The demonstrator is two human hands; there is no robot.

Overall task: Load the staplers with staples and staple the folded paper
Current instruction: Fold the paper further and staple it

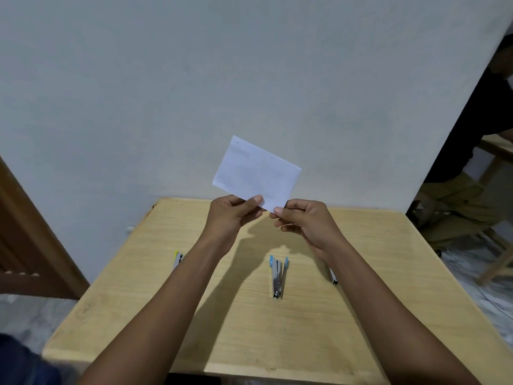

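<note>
On the pale wooden table [361, 315], a blue-tipped metal stapler [279, 276] lies splayed open. Left of it a yellow-tipped stapler [177, 259] and right of it a third stapler [333, 277] peek from behind the forearms. Beyond it and raised, the left hand [230, 215] and right hand [304, 220] pinch the lower edge of a folded white paper [256, 173] between thumb and curled fingers.

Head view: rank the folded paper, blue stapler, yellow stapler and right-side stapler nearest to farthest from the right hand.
1. The folded paper, pinched in the right hand.
2. The blue stapler, centre, and the right-side stapler: too close to call.
3. The yellow stapler, far left.
</note>
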